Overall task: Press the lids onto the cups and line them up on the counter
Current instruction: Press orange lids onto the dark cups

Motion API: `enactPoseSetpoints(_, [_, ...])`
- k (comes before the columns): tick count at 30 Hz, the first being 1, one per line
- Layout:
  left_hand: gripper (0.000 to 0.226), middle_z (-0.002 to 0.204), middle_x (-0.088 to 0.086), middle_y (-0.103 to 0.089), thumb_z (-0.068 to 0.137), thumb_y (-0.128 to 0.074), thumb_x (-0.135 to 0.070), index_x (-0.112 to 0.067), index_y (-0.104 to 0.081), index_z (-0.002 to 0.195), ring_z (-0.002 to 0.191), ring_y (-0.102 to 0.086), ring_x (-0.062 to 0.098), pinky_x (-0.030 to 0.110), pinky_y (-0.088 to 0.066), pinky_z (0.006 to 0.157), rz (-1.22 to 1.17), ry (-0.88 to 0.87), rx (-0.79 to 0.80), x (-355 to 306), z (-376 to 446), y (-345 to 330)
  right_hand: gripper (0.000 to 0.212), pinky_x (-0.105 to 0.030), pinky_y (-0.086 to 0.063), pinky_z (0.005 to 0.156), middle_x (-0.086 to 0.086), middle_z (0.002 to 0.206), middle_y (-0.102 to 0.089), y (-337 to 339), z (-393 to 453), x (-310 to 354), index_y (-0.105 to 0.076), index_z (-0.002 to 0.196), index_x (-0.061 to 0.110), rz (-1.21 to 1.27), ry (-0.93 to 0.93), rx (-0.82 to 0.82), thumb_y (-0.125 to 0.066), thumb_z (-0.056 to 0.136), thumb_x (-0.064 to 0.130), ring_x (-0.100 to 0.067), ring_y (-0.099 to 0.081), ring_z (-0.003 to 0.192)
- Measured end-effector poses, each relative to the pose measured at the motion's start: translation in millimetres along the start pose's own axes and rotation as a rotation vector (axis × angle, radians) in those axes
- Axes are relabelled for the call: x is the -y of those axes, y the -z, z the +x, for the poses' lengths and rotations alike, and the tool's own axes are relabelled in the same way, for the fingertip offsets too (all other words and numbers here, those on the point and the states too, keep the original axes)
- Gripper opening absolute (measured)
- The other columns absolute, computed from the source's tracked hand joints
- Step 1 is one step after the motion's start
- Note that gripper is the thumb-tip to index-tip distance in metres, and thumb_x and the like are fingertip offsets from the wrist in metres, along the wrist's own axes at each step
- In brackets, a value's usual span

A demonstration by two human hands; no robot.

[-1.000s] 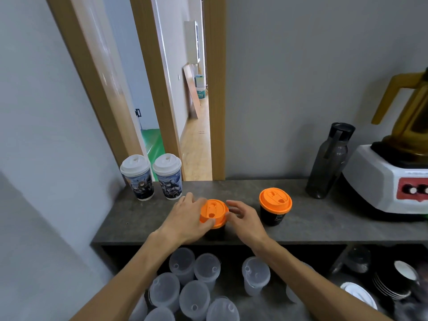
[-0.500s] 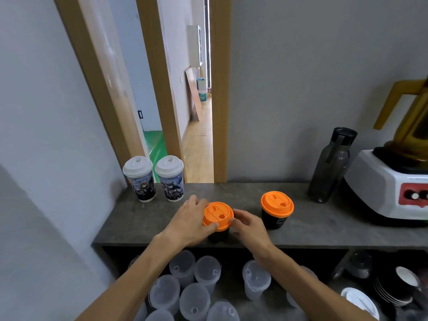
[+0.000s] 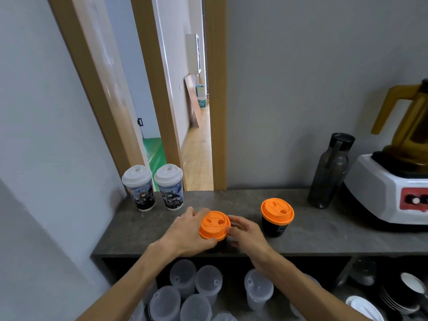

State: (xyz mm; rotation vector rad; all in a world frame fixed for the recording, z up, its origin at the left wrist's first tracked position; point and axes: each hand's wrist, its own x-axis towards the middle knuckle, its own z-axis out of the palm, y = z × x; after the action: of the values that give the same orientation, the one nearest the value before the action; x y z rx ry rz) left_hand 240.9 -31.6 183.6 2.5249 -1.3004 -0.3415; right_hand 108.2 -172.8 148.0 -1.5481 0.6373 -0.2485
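A short black cup with an orange lid (image 3: 214, 224) stands near the front edge of the grey counter (image 3: 231, 200). My left hand (image 3: 187, 230) grips the lid's left rim and the cup's side. My right hand (image 3: 246, 234) grips the right rim, fingers curled round it. The cup's body is mostly hidden between my hands. A second black cup with an orange lid (image 3: 277, 215) stands to the right, untouched. Two tall printed cups with white lids (image 3: 139, 187) (image 3: 169, 186) stand side by side at the back left.
A dark water bottle (image 3: 330, 172) and a white blender base with an amber jug (image 3: 391, 188) stand at the right. On the shelf below the counter are several clear plastic cups with lids (image 3: 185, 288) and stacked black saucers (image 3: 403, 295). An open doorway lies behind.
Both hands stay on the orange-lidded cup, and the lid's tilt has shifted slightly. The camera view has shifted a little.
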Motion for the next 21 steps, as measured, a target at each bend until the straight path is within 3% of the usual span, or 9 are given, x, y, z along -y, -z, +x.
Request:
enactPoseSetpoints(2, [0.086,0.128,-0.002,-0.040,0.067,-0.071,-0.058,-0.031,-0.031,0.138,0.118,-0.048,0.018,0.034,-0.042,0.103,-0.054,-0.011,0.075,3,3,3,0.026,-0.029,-0.055,0.088,0.011,0.116,-0.068,0,3,2,-0.063,0.120,0.033,-0.020,-0.002,-0.004,-0.058,0.100,0.017,-0.009,-0.063,0.109])
enactPoseSetpoints(6, [0.102,0.155,-0.001,-0.026,0.072,-0.074,-0.042,-0.020,-0.017,0.153,0.139,-0.034,0.018,0.031,-0.031,0.114,-0.045,-0.087,0.072,6,16,4,0.027,-0.026,-0.054,0.085,0.006,0.117,-0.068,5,10,3,-0.063,0.128,0.027,-0.082,0.008,-0.039,-0.056,0.102,0.021,-0.007,-0.063,0.105])
enactPoseSetpoints(10, [0.082,0.129,0.000,-0.047,0.070,-0.074,-0.052,-0.021,-0.042,0.139,0.122,-0.045,0.022,0.034,-0.039,0.104,0.033,-0.053,-0.095,6,36,1,0.031,-0.036,-0.055,0.097,0.002,0.117,-0.070,20,13,-7,-0.063,0.131,0.020,-0.226,0.054,-0.106,-0.057,0.101,0.022,-0.008,-0.066,0.104])
enactPoseSetpoints(15, [0.072,0.122,0.010,-0.052,0.079,-0.070,-0.055,-0.007,-0.046,0.127,0.114,-0.052,0.028,0.036,-0.045,0.097,0.122,0.213,-0.441,-12,77,0,0.026,-0.028,-0.056,0.093,0.009,0.114,-0.071,39,1,-23,-0.068,0.123,0.021,-0.358,0.058,-0.079,-0.058,0.100,0.021,-0.002,-0.065,0.104])
enactPoseSetpoints(17, [0.070,0.122,0.011,-0.054,0.082,-0.067,-0.057,-0.006,-0.048,0.127,0.112,-0.055,0.028,0.034,-0.048,0.093,0.206,0.268,-0.482,-17,94,-2,0.022,-0.026,-0.056,0.090,0.012,0.105,-0.073,45,-3,-29,-0.072,0.117,0.022,-0.382,0.052,-0.094,-0.060,0.098,0.022,0.001,-0.067,0.098])
enactPoseSetpoints(21, [0.071,0.121,0.013,-0.054,0.083,-0.066,-0.058,-0.005,-0.046,0.125,0.109,-0.058,0.027,0.032,-0.052,0.088,0.328,0.322,-0.480,-15,112,-11,0.014,-0.006,-0.048,0.074,0.015,0.093,-0.074,57,-17,-33,-0.074,0.103,0.027,-0.397,0.065,-0.123,-0.063,0.096,0.021,0.013,-0.064,0.088])
